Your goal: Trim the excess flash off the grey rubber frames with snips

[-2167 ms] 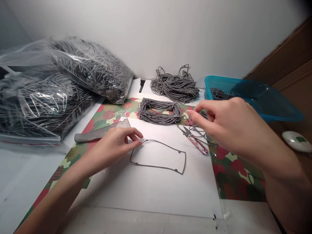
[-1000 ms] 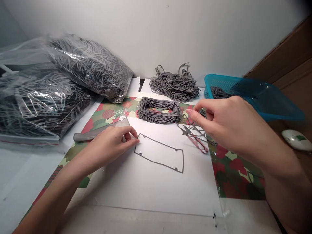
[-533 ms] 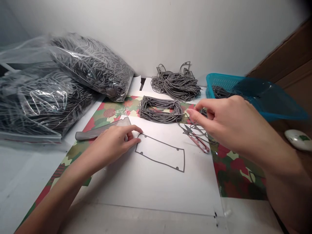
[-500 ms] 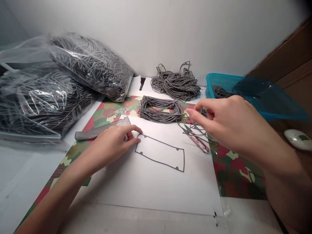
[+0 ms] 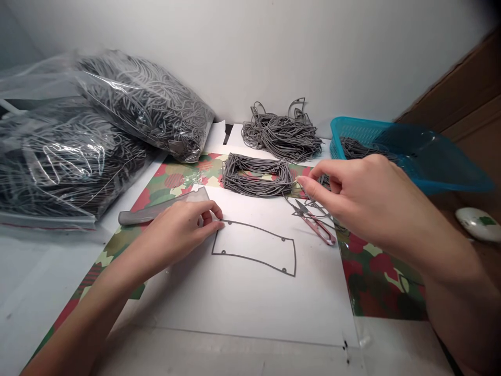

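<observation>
Item: one thin grey rubber gasket, a closed, slightly bowed rectangular loop with a small round eyelet at each corner, lying flat on a white paper sheet, near the sheet's upper edge

Left hand: bare, palm down, fingers loosely curled, fingertips touching the gasket's upper-left corner; whether they pinch it or only rest on it, cannot tell

Right hand: bare, raised above the sheet, fingers half curled, thumb and forefinger close together near a tangle of grey cord; whether a strand lies between them, cannot tell

Nearby, on the sheet: red-handled steel thread snips, just below the right hand, tangled with a few grey gaskets

Beyond the sheet: a neat rectangular bundle of grey gaskets on a camouflage-print plastic mat, with a loose grey heap behind it

Left side: two clear zip bags packed with grey gaskets, beside a translucent grey strip

Right side: a teal plastic basket holding more grey cord, and a white oval object with a green patch
</observation>
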`<act>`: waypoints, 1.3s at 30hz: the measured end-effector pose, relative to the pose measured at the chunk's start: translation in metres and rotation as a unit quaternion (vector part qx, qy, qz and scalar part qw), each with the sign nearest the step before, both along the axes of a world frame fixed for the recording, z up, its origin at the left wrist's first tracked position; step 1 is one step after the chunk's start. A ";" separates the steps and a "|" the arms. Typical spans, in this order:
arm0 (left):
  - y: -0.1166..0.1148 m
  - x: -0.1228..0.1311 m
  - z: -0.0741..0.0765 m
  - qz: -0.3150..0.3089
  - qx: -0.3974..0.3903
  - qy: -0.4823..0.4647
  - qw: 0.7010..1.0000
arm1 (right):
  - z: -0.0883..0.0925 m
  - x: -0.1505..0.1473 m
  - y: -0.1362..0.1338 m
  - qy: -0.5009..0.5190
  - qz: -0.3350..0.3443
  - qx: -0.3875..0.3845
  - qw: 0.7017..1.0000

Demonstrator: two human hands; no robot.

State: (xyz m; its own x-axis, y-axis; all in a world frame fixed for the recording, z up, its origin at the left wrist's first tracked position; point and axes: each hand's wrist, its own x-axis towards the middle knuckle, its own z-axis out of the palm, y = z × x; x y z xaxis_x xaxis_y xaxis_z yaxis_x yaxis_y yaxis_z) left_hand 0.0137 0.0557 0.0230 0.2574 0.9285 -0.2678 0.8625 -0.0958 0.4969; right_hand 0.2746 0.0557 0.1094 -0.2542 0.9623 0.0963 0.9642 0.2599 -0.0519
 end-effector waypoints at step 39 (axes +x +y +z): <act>-0.001 0.005 -0.003 0.009 0.061 0.001 0.998 | 0.001 -0.001 -0.004 0.121 0.067 0.100 0.985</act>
